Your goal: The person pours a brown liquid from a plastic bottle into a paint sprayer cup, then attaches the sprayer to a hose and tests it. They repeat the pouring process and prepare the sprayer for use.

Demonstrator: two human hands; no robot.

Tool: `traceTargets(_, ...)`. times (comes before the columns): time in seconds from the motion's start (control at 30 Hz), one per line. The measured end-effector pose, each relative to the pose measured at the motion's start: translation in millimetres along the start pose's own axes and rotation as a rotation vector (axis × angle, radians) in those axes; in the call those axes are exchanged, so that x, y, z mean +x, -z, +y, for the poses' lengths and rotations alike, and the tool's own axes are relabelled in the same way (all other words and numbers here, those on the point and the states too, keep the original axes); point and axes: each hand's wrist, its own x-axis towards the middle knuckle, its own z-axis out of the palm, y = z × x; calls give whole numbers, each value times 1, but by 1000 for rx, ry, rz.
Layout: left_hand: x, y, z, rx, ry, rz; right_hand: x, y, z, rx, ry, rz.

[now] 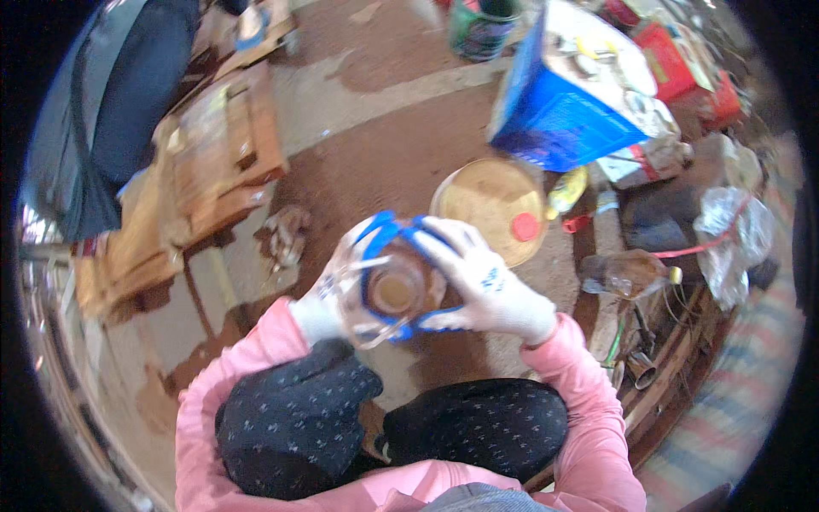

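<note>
Between my knees I hold a round, brownish, see-through container with a ring-shaped opening or base facing up; blur hides its exact kind. My left hand, in a white glove with blue-coated fingers, wraps its left side. From the right, my right hand, gloved the same way, curls its fingers and thumb round the container. A thin white strip runs beside my left fingers; I cannot tell whether it is part of the container. Just beyond my right hand lies a round yellowish lid or tub with a red cap on it.
A blue box filled with pale items stands at the far right. Near it are a yellow bottle, a brown plastic bottle and a clear plastic bag. Wooden boards lie at left; a green bucket stands far off.
</note>
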Motion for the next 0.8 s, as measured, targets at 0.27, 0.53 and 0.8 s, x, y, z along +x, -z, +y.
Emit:
traceTargets(0.27,22,-2,-17,0,81,42,7,-5,27,69,-27,118)
traceTargets(0.53,7,0,-11,-85,51,-15,-10,-27,11,105,-22,171)
traceTargets(0.8,21,-16,-37,-82,103,17,-15,-24,30,99,-62,261)
